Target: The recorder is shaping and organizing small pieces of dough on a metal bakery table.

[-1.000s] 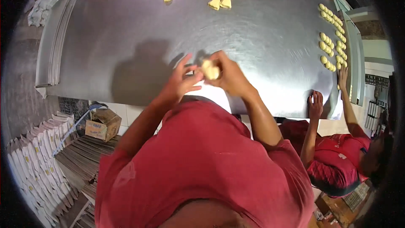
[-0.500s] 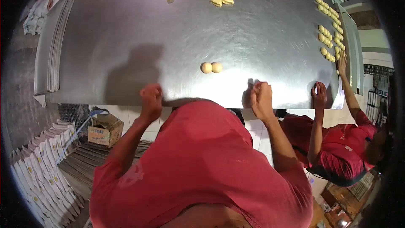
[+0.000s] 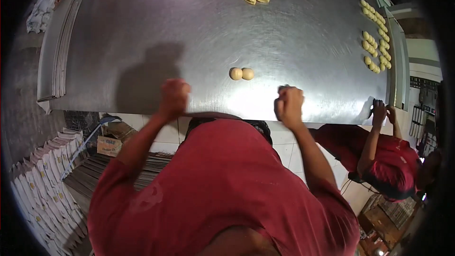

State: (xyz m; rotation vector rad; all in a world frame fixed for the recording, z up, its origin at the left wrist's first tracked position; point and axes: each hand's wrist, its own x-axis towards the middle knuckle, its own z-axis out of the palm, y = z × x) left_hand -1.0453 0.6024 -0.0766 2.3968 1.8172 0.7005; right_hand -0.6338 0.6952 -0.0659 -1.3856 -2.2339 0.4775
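Two dough balls (image 3: 241, 73) sit touching on the steel desk (image 3: 142, 33), pair lined up left-right, ahead of and between both hands. Left hand (image 3: 174, 97) and right hand (image 3: 289, 105) are fisted at the near edge, holding nothing visible. Right slightly nearer.

Table (image 3: 142, 28): brushed metal, dull sheen, swirl marks. Dough balls (image 3: 241, 73): smooth, matt, pale. Shirt (image 3: 222, 185): red cloth. Box (image 3: 110, 145): cardboard.
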